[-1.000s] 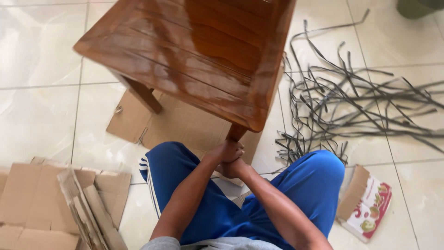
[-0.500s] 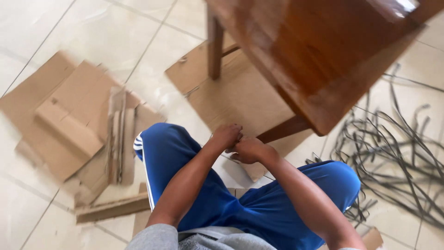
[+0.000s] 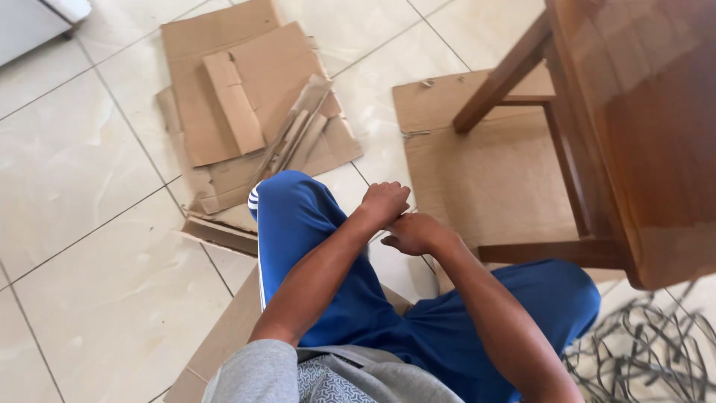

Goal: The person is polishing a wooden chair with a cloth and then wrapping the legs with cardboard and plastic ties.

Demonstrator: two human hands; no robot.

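Pile of flattened cardboard scraps (image 3: 253,119) at ten o'clock on the tiled floor (image 3: 82,194), left hand (image 3: 384,203) curled into a loose fist at centre, touching right hand (image 3: 415,233), grip contents impossible to tell, flat cardboard sheet (image 3: 485,172) beneath wooden chair (image 3: 634,134) at two o'clock, tangled grey strips (image 3: 641,358) at five o'clock.

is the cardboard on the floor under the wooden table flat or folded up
Flat. The cardboard sheet lies spread on the tiles with the wooden table legs standing on it.

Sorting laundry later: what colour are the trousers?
Blue trousers with white side stripes, seen in the head view.
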